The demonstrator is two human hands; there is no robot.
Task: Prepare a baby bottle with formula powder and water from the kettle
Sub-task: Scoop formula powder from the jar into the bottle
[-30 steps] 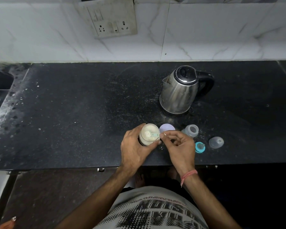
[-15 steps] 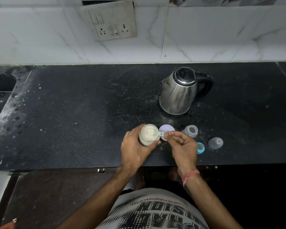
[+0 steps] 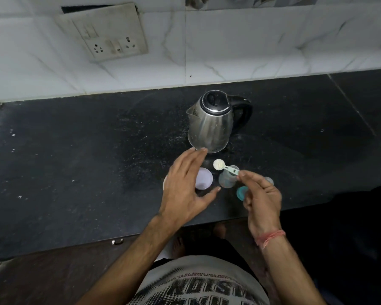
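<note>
My right hand (image 3: 261, 194) pinches the handle of a small pale-green scoop (image 3: 223, 166) heaped with cream powder, held just left of the clear baby bottle (image 3: 227, 178) standing open on the black counter. My left hand (image 3: 185, 183) hovers open with spread fingers, covering most of the formula jar; only a white sliver of the jar (image 3: 164, 182) shows at its left. A lilac lid (image 3: 204, 181) lies between the hand and the bottle. The steel kettle (image 3: 211, 126) stands behind with its lid closed. A teal bottle ring (image 3: 241, 192) lies by my right hand.
A clear cap (image 3: 269, 180) peeks out behind my right hand. The counter's front edge (image 3: 119, 234) runs just below my wrists. A wall socket plate (image 3: 110, 38) is on the tiled wall behind. The counter stretches left and right of the kettle.
My left hand let go of the formula jar and opened above it. My right hand lifted the filled scoop out of the jar and carried it right, toward the bottle.
</note>
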